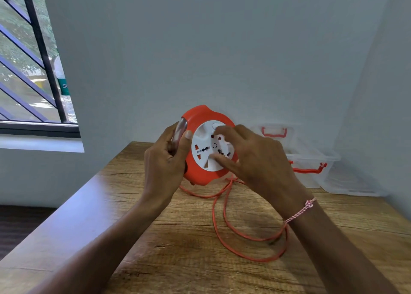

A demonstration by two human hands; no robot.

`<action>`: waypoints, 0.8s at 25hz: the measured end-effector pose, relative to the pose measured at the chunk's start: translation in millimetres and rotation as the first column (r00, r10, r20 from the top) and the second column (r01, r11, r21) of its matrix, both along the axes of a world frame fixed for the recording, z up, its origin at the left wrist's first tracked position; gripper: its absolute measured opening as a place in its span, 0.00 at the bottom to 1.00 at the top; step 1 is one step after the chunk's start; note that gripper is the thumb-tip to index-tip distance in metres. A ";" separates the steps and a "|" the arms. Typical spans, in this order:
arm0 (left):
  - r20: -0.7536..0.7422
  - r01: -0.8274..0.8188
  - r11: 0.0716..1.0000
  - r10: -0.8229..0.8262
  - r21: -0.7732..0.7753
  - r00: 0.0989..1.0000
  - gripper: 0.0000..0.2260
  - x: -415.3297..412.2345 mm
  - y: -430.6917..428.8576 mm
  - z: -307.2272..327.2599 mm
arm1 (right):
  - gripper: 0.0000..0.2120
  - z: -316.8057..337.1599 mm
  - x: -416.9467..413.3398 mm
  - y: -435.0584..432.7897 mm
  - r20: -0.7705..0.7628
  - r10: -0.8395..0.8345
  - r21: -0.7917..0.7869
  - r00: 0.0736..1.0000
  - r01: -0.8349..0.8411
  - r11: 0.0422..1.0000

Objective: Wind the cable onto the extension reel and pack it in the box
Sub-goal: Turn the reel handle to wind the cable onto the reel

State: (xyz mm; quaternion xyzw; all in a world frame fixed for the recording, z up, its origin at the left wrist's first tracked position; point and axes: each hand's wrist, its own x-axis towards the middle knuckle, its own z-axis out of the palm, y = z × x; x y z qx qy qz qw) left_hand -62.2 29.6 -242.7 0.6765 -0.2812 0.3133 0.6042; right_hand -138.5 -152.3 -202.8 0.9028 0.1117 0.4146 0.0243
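Nearest to us, two bare forearms reach in over the near edge of the brown wood-grain worktop [178, 260], the right wrist wearing a pink-and-white braided thread bracelet [300, 211]. Just beyond, the thin orange cable [213, 211] lies in loose loops on the middle of the worktop, one loop passing beneath the right wrist, and its strands rise to the underside of the round orange plastic extension reel [200, 116]. We see the reel held upright in the air above the worktop, white socket face towards us. The left grip [165, 158] is wrapped round the reel's left rim, thumb laid over the front of the orange housing, fingers behind. The right grip [255, 158] sits on the white face, thumb low and bent fingers high, the tips pressing on the disc. Farther off, at the far right corner of the worktop, stands the clear plastic box [324, 178] with orange-red handles, against the pale grey wall. Off to the far left, we see a window with dark bars [42, 49] and a clear bottle with a green label [63, 87] on its sill.
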 end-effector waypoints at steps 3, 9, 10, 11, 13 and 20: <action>-0.011 0.018 1.000 -0.018 0.013 1.000 0.09 -1.0 0.5 -0.1 | 0.27 -1.1 -3.2 1.5 0.011 0.029 -0.198 1.000 -0.026 0.980; 0.043 -0.011 0.999 0.009 0.048 0.999 0.10 -1.7 -1.8 -2.8 | 0.27 -4.7 -2.9 10.1 0.067 0.028 -0.093 0.997 -0.022 0.995; 0.055 -0.028 0.998 0.025 0.050 0.998 0.11 -0.8 -1.8 -4.0 | 0.28 -6.5 -1.1 11.3 0.073 0.016 -0.056 0.997 -0.012 0.998; 0.060 -0.043 0.998 0.040 0.052 0.997 0.12 0.1 -1.4 -5.3 | 0.28 -7.9 0.7 12.1 0.073 0.009 -0.011 0.997 -0.008 1.000; 0.057 -0.056 0.997 0.053 0.051 0.997 0.15 0.8 -0.9 -7.0 | 0.30 -10.4 4.2 13.4 0.053 0.013 0.079 0.998 -0.017 0.997; 0.070 -0.025 0.999 0.023 0.027 0.997 0.15 -4.2 -7.8 -9.0 | 0.27 -12.1 13.1 25.3 -0.009 0.060 0.764 0.998 -0.032 0.644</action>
